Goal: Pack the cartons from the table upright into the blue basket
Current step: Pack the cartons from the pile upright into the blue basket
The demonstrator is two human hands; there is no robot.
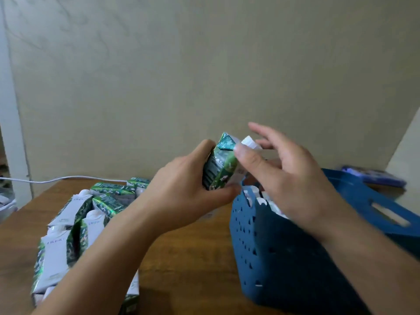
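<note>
Far left: white cable (56, 179) along table's back edge. Wooden table (193, 258) with loose cartons (75, 226) lying flat, green-and-white, roughly eight countable (pile partly hidden by forearm, exact total unclear). Left hand (181, 192) closed around one held carton (219, 165), thumb on near side, fingers wrapped behind, carton tilted, raised above table just left of basket's rim. White cap (248, 141) at carton's top. Right hand (293, 178) spread, loosely open, thumb tip touching carton's upper edge, other fingers clear of it, nothing gripped. Blue basket (284, 264) right of centre, one, perforated wall, handle slot on far side. Packed cartons (259, 198) inside, white tops showing, count not readable (blurred). Purple object (375, 176) behind basket, far right, one.
</note>
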